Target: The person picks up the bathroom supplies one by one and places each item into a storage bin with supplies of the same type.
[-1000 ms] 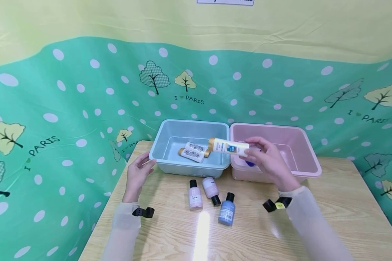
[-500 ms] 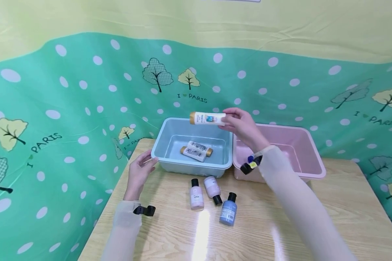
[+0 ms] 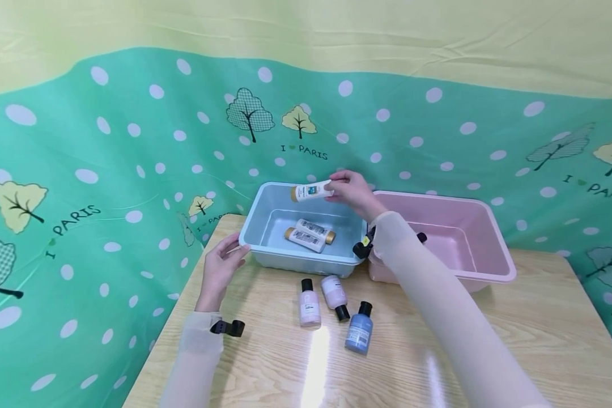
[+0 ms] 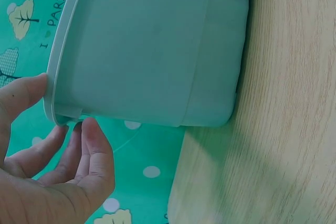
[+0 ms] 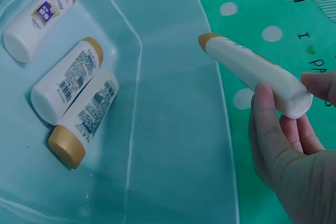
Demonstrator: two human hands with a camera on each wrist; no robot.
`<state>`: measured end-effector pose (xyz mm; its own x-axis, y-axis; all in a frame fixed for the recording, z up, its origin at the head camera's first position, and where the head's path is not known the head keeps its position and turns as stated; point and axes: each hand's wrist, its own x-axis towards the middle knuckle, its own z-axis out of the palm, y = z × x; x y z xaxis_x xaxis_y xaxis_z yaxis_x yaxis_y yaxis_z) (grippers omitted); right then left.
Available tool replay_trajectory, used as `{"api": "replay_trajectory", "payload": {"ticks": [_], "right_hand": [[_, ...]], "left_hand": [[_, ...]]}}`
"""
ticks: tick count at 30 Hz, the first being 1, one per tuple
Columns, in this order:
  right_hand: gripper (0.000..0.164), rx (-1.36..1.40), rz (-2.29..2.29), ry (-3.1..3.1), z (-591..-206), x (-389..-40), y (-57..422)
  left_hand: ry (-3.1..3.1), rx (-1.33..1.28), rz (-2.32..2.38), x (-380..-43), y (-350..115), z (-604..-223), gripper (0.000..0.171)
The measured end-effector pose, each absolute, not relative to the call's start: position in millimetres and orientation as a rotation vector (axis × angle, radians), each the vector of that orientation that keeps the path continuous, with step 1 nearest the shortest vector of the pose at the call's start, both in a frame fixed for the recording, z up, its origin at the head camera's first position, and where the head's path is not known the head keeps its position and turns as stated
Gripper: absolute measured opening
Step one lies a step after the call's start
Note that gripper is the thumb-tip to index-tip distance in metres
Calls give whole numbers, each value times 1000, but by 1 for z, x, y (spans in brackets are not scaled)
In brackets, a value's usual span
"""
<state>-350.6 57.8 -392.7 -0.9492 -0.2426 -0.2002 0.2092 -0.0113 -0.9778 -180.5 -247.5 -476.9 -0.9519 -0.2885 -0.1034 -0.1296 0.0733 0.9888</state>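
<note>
My right hand (image 3: pixel 354 192) pinches a white bottle with a gold cap (image 3: pixel 311 191) by its base end, held nearly level over the back of the blue bin (image 3: pixel 298 262). Its cap points left. Inside that bin lie white gold-capped bottles; the head view shows two, a lower one (image 3: pixel 305 240) and an upper one (image 3: pixel 313 229). The right wrist view reveals another bottle with a purple label (image 5: pixel 41 17), hidden in the head view. At the bin's front left corner my left hand (image 3: pixel 220 269) grips the rim (image 4: pixel 51 82), fingers curled below it.
A pink bin (image 3: pixel 494 249) stands right of the blue one, a black cap (image 3: pixel 421 237) showing inside past my sleeve. In front, on the wooden table (image 3: pixel 265 362), are an upright-pointing pink bottle (image 3: pixel 309 309), an inverted pinkish bottle (image 3: pixel 334 292) and a blue bottle (image 3: pixel 359 333).
My right hand has carried the white bottle leftward from above the pink bin, up and then slightly down over the blue bin. My left hand stays at the blue bin's corner.
</note>
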Motion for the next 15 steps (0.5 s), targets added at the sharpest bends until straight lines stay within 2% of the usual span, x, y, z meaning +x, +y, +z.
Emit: {"api": "replay_trajectory", "payload": {"ticks": [8,15], "right_hand": [[40,1,-1945,2048,-405,-351,55],[37,-27,-1970,2101,-396,-343,63]], "left_hand": [[-2230,436,-2000,-181,-247,-477,56],[-2226,431,-1997,-181,-247,-477,56]]}}
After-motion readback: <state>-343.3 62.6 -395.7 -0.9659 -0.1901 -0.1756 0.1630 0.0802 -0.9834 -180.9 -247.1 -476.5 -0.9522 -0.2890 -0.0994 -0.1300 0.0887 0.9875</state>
